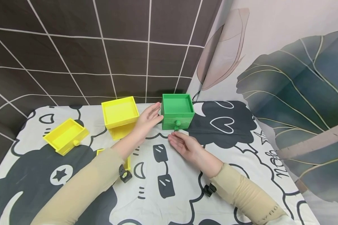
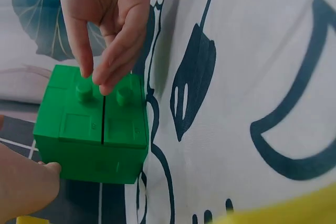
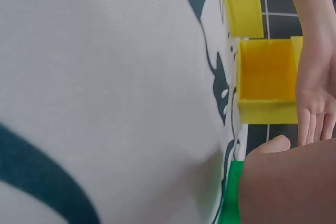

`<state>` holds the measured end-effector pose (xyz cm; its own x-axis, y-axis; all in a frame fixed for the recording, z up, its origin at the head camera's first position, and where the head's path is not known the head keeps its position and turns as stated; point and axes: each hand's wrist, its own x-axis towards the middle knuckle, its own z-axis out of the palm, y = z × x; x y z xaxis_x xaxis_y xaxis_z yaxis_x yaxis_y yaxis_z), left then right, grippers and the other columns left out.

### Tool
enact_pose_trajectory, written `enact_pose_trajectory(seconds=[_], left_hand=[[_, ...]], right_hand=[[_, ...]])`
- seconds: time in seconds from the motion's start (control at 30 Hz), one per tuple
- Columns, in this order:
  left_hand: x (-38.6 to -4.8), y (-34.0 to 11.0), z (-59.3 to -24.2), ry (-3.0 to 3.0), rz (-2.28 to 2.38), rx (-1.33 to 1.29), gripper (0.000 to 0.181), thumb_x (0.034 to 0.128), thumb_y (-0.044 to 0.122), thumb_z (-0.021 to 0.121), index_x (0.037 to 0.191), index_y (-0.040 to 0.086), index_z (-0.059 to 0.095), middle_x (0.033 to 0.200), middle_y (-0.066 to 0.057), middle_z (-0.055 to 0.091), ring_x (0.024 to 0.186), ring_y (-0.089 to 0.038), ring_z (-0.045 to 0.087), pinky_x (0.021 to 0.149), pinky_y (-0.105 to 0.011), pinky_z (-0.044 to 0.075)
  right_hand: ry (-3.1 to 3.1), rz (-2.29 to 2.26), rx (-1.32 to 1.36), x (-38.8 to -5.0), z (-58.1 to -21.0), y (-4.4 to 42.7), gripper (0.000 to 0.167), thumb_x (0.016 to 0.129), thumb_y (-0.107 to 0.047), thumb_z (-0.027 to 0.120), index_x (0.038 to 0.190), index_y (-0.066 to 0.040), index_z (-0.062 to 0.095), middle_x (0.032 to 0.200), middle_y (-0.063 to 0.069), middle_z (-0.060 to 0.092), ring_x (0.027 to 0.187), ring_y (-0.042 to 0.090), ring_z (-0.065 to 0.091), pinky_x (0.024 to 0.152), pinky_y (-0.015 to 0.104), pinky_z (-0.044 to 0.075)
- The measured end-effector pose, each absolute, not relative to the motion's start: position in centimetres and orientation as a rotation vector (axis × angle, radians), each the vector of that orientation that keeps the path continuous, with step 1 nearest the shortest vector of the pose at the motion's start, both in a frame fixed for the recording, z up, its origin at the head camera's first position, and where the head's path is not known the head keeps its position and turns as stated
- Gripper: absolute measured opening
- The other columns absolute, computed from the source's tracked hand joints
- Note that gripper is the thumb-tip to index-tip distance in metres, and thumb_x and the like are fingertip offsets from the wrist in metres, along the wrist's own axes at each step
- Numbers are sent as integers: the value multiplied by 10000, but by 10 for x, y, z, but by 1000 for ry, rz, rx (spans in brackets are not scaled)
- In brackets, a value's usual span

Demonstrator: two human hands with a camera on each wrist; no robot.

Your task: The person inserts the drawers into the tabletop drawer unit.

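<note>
Dark brown cloth (image 1: 126, 56) with a pale grid hangs from ten to one o'clock, cut off along the top. Below it spreads a black-and-white printed cover (image 1: 146, 206), its near edge out of sight, and between two and three o'clock a leaf-print hanging (image 1: 295, 78) runs out of frame. Beige sleeves (image 1: 81, 184) reach in from eight and half past four, both cropped at the bottom. At the centre stands a green box (image 1: 176, 113), two drawer fronts towards the person; its back is hidden, and the right wrist view catches only a strip at five o'clock. At its nine o'clock, apart from it, is a yellow case (image 1: 121, 116), the lower part covered by the left forearm. Farther out, near half past eight, lies a yellow drawer (image 1: 64, 136). The left hand (image 1: 150, 117) is at the box's nine o'clock side, fingers extended, gripping nothing, thumb against the wall; the left wrist view crops the rest. The right hand (image 1: 184, 145), at six o'clock, is palm up, fingers slightly bent, with a gap to the thumb and nothing visibly held. Another yellow piece (image 1: 128, 163) shows only in slivers around the left sleeve, shape unclear. Smallest are two green knobs (image 2: 84, 92) on the drawer fronts; whether the right fingertips touch them cannot be told.
</note>
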<state>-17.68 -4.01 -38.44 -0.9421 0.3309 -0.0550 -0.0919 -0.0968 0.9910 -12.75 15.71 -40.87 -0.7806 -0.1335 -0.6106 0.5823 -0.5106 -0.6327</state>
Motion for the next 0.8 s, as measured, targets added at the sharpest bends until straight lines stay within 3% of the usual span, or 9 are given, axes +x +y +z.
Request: enact_pose_trajectory(seconds=[0.1, 0.23, 0.47, 0.6, 0.7, 0.8], left_hand=[[-169, -47, -381, 1887, 2107, 292, 633, 1078, 52, 564, 1658, 46, 313, 1748, -106, 317, 1629, -276, 304, 1351, -423, 304], [-158, -60, -377, 1904, 2083, 327, 608, 1074, 70, 572, 1642, 55, 356, 1731, -101, 358, 1615, -285, 339, 1340, -440, 324], [-138, -81, -374, 1929, 2039, 295, 568, 1093, 99, 551, 1632, 61, 379, 1714, -95, 396, 1602, -253, 369, 1325, -376, 332], [-125, -96, -372, 1943, 2031, 254, 558, 1094, 106, 558, 1625, 63, 394, 1700, -91, 422, 1591, -249, 388, 1222, -204, 428], [-114, -107, -371, 1947, 2031, 254, 548, 1095, 115, 560, 1617, 58, 404, 1694, -109, 427, 1584, -262, 395, 1153, -106, 448], [-102, -117, -368, 1944, 2027, 251, 543, 1097, 140, 570, 1608, 44, 412, 1688, -134, 430, 1558, -223, 441, 1135, -76, 445]], right_hand=[[1260, -2295, 674, -128, -406, 153, 190, 1123, -99, 490, 1167, -13, 654, 981, 87, 782, 992, 145, 775, 1043, 264, 623], [1294, -2275, 657, -129, -401, 146, 207, 1121, -103, 499, 1233, 0, 639, 1063, 100, 775, 1187, 203, 722, 1238, 358, 478], [1329, -2251, 596, -133, -388, 131, 383, 1125, -103, 481, 1470, 59, 522, 1176, 116, 748, 1455, 294, 556, 1263, 379, 448], [1361, -2225, 536, -135, -380, 124, 448, 1119, -89, 483, 1538, 68, 461, 1293, 143, 714, 1249, 210, 685, 1276, 393, 430], [1384, -2218, 479, -137, -373, 119, 429, 1108, -72, 497, 1511, 76, 494, 1193, 104, 756, 1026, 124, 737, 1279, 420, 420], [1381, -2240, 434, -140, -365, 116, 377, 1095, -48, 516, 1448, 80, 553, 1076, 67, 771, 997, 124, 745, 1272, 434, 427]])
